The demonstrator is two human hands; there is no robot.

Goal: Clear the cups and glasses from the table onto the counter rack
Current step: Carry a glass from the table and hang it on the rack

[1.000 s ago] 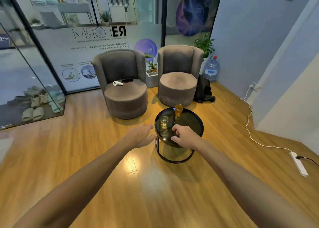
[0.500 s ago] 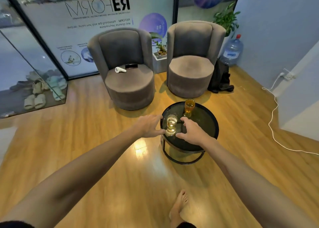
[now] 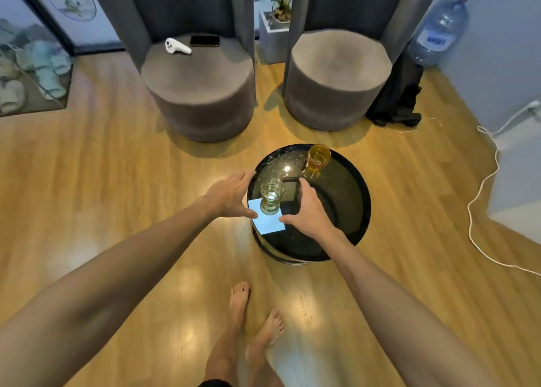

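A clear ribbed glass [image 3: 272,195] stands on the near left part of the round black table [image 3: 348,208], over a pale square reflection. An amber glass [image 3: 317,160] stands upright at the table's far side. My left hand [image 3: 231,194] is open just left of the clear glass, fingers spread, thumb below it. On the glass's right, my right hand [image 3: 307,211] is open too, with its fingertips close to the glass. Neither hand visibly touches the glass.
Two grey round armchairs stand behind the table; the left chair [image 3: 199,88] carries a white controller [image 3: 177,47] and a phone [image 3: 204,40]. A water bottle [image 3: 437,32], a black bag [image 3: 395,99] and a white cable [image 3: 480,193] lie at the right. My bare feet [image 3: 254,310] are on the wooden floor.
I have stepped closer and tilted my view down. Both hands have closed in on either side of the clear glass.
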